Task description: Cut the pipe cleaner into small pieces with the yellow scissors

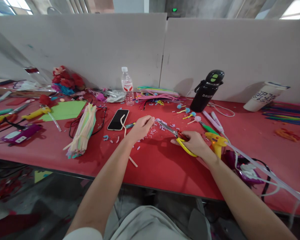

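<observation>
My right hand (191, 143) is closed round the red and yellow handles of a pair of scissors (169, 128), whose blades point up and left. Their tips reach close to the fingertips of my left hand (143, 126), which are pinched together. What the left fingers hold is too small to make out. Short lilac pipe-cleaner snippets (162, 122) are scattered on the red table (160, 166) under and around the blades. A pale pipe cleaner (133, 162) passes partly behind my left forearm.
Left stand a bundle of pale pipe cleaners (83, 133) and a phone (118, 120). At the back are a water bottle (127, 87) and a black flask (207, 91). A yellow glue gun (217, 142) sits beside my right wrist, with a white cup (263, 96) beyond.
</observation>
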Action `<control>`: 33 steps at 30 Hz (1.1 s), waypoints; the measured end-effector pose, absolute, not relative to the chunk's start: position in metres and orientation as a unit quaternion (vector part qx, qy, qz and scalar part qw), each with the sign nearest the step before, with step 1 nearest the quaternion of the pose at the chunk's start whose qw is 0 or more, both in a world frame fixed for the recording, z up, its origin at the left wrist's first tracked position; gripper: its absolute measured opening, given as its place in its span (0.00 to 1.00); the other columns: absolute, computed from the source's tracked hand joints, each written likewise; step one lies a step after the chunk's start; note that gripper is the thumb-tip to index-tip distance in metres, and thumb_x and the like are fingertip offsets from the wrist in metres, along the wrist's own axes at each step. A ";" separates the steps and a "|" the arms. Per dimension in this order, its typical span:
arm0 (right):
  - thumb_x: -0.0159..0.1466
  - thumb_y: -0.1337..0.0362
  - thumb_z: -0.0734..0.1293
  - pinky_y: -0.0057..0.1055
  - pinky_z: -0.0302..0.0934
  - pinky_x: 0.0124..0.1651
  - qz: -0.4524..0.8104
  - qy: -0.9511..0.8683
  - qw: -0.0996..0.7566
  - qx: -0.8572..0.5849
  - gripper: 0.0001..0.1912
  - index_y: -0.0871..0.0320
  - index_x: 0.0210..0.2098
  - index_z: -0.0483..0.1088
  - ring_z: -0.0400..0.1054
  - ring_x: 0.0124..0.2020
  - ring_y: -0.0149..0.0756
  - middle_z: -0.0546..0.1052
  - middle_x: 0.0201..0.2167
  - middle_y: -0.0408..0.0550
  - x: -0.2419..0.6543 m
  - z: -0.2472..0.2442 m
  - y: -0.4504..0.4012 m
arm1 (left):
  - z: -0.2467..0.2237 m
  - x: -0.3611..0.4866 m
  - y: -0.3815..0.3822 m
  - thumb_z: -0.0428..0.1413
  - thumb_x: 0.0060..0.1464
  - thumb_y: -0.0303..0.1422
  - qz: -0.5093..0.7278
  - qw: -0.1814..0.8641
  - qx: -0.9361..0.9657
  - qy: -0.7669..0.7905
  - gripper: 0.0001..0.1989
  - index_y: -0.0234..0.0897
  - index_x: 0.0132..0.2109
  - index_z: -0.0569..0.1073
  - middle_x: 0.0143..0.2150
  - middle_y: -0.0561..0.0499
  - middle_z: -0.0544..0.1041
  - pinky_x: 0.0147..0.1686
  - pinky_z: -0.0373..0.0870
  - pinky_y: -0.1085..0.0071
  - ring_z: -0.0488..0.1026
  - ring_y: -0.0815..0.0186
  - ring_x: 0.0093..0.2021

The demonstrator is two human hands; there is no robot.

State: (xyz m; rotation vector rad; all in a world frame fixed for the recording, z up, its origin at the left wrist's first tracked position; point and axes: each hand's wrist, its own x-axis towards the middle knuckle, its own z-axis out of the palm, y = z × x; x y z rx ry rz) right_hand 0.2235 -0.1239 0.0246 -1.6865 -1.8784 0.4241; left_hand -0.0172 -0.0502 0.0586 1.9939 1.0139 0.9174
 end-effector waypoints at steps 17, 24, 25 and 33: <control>0.49 0.41 0.67 0.24 0.40 0.21 0.173 -0.702 0.304 -0.620 0.29 0.58 0.19 0.52 0.45 0.22 0.25 0.52 0.19 0.38 0.222 0.026 -0.126 | 0.057 -0.017 -0.049 0.42 0.60 0.43 0.406 0.347 0.740 0.409 0.20 0.35 0.25 0.59 0.21 0.56 0.58 0.23 0.51 0.73 0.54 0.73 0.21; 0.49 0.42 0.68 0.24 0.40 0.21 0.172 -0.697 0.306 -0.625 0.28 0.58 0.19 0.52 0.44 0.22 0.25 0.51 0.19 0.37 0.221 0.025 -0.126 | 0.058 -0.016 -0.050 0.42 0.60 0.43 0.392 0.346 0.754 0.398 0.20 0.34 0.27 0.63 0.22 0.55 0.60 0.24 0.53 0.74 0.56 0.73 0.22; 0.49 0.43 0.68 0.24 0.40 0.21 0.174 -0.697 0.305 -0.625 0.28 0.58 0.19 0.51 0.44 0.22 0.25 0.51 0.19 0.37 0.221 0.025 -0.126 | 0.058 -0.016 -0.050 0.42 0.60 0.43 0.391 0.347 0.754 0.397 0.20 0.34 0.27 0.63 0.22 0.55 0.61 0.24 0.53 0.74 0.56 0.73 0.22; 0.49 0.42 0.68 0.24 0.39 0.21 0.185 -0.699 0.296 -0.625 0.29 0.58 0.19 0.52 0.45 0.22 0.25 0.51 0.19 0.38 0.222 0.025 -0.126 | 0.059 -0.017 -0.050 0.43 0.60 0.43 0.384 0.348 0.760 0.392 0.19 0.34 0.28 0.65 0.23 0.55 0.63 0.25 0.55 0.74 0.58 0.73 0.24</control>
